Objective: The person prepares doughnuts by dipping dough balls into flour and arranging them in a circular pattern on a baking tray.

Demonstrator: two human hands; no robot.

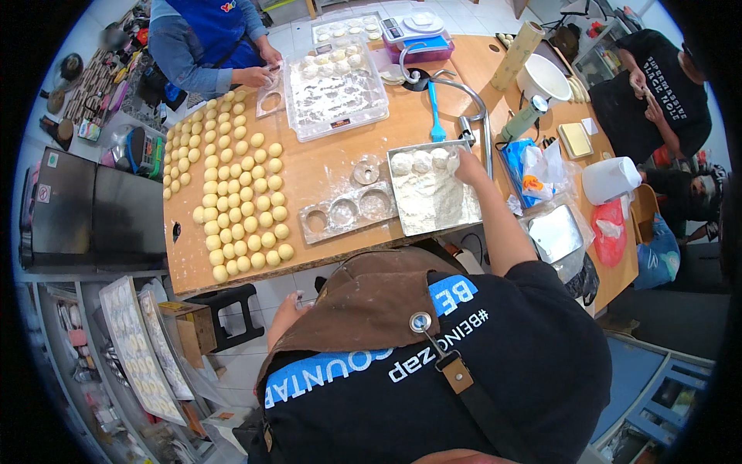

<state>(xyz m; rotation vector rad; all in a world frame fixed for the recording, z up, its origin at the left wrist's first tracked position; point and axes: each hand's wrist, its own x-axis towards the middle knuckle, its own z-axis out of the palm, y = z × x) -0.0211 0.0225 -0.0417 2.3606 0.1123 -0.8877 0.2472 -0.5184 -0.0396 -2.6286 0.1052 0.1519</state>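
Note:
My right hand reaches into a square metal tray of white flour. Its fingers curl down at the tray's far right corner, beside a row of flour-coated dough balls; what they pinch is hidden. Below the table's front edge, by my brown apron, hangs my left hand, empty, its fingers loosely apart. Left of the tray lies a flour-dusted mould with round holes, with a small ring cutter behind it. Rows of pale yellow dough balls cover the table's left side.
Across the table, a person's hands work beside a clear plastic tray holding floured dough. A blue brush, a curved metal hook, a white bowl and a jug stand farther right. Another person stands beyond.

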